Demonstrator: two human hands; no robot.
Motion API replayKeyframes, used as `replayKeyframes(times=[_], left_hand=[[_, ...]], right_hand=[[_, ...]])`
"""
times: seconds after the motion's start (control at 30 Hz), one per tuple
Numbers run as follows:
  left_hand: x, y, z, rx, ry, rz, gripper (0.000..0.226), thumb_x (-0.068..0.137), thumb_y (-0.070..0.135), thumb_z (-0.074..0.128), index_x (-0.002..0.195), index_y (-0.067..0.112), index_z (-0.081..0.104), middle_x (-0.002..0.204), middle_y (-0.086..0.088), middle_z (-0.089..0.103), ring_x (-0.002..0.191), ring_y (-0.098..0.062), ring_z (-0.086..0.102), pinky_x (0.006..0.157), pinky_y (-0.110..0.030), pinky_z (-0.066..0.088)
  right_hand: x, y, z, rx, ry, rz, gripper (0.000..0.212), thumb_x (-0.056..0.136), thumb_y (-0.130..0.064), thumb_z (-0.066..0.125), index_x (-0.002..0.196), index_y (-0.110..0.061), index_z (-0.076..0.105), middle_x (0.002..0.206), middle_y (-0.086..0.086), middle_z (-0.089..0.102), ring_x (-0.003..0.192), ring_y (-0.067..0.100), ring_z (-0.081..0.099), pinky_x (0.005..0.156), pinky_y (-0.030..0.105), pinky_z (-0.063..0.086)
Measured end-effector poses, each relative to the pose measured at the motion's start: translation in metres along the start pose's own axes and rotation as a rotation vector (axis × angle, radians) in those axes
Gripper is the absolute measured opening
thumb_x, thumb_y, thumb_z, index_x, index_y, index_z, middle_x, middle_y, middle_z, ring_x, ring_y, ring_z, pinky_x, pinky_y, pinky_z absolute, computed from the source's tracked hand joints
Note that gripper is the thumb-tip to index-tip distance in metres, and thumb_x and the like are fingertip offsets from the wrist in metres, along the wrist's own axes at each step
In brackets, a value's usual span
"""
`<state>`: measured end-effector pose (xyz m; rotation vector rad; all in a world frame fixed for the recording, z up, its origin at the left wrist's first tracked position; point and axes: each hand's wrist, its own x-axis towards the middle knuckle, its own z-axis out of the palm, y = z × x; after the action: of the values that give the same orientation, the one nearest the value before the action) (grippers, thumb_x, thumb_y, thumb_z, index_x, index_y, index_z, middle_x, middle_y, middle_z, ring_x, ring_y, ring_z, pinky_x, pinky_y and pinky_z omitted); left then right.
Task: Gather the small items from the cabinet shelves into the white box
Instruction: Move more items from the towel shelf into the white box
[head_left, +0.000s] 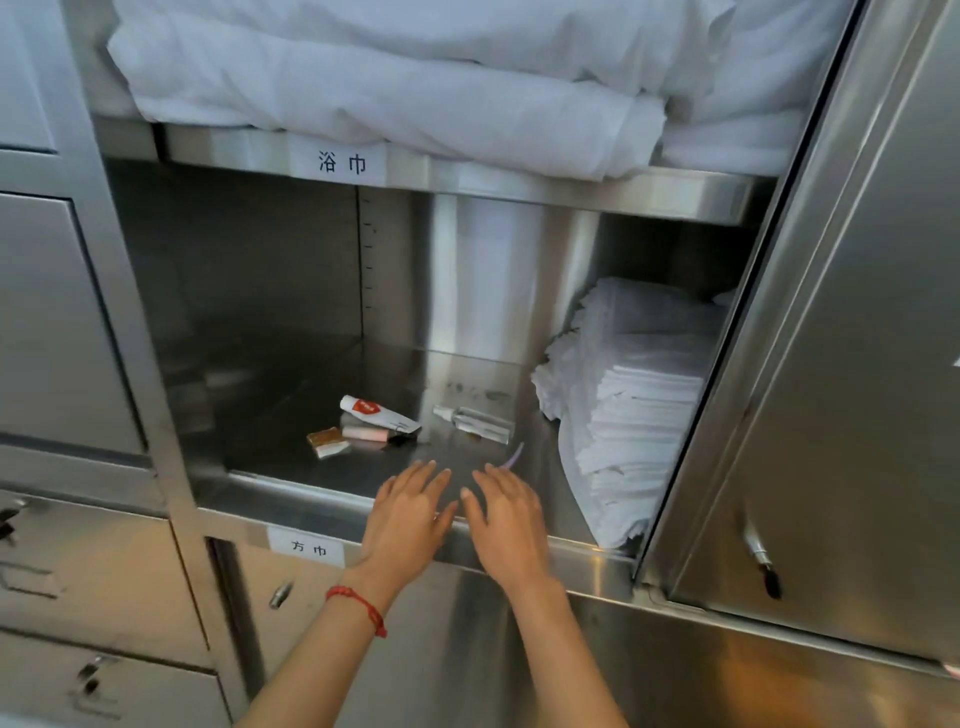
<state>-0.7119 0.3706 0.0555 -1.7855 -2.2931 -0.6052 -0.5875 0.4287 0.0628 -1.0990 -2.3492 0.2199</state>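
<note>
We face a stainless steel cabinet (519, 649) whose open door (831, 415) hangs at our 3 o'clock. On the upper shelf (571, 187), at 12 o'clock, lies a heap of bulky white linen (389, 78). On the middle shelf (291, 395) a stack of folded white cloths (634, 405) fills the 3 o'clock end.

Our left hand (408, 519) and right hand (506, 525) reach side by side over the shelf's front lip at 6 o'clock, palms down, fingers straight and slightly spread, both released and grasping nothing. A red cord bracelet (358, 608) circles the left wrist.

The small items lie on the shelf floor beyond the fingertips. At 12 o'clock from the right hand a clear spray bottle (475, 422) lies on its side. At 11 o'clock from the left hand a white tube with a red mark (376, 411) lies across a pink tube with a black cap (371, 434), and just at 9 o'clock of those sits a small tan-and-white packet (326, 441). A thin purple piece (514, 458) shows just beyond the right fingertips; we cannot tell what it is. The white box is out of view.
</note>
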Motion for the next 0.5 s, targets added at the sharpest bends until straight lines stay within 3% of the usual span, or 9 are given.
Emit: replayKeyframes(times=[0.5], left_hand=[[0.012, -0.05, 0.011, 0.063, 0.031, -0.19, 0.051, 0.098, 0.042, 0.04, 0.145, 0.024, 0.032, 0.153, 0.001, 0.03, 0.142, -0.014, 0.021, 0.115, -0.031, 0.017]], right_hand=[[0.049, -0.013, 0.044, 0.123, -0.108, -0.133, 0.044, 0.101, -0.037, 0.037, 0.14, -0.018, 0.044, 0.147, 0.002, 0.04, 0.138, 0.014, 0.03, 0.114, 0.031, 0.018]])
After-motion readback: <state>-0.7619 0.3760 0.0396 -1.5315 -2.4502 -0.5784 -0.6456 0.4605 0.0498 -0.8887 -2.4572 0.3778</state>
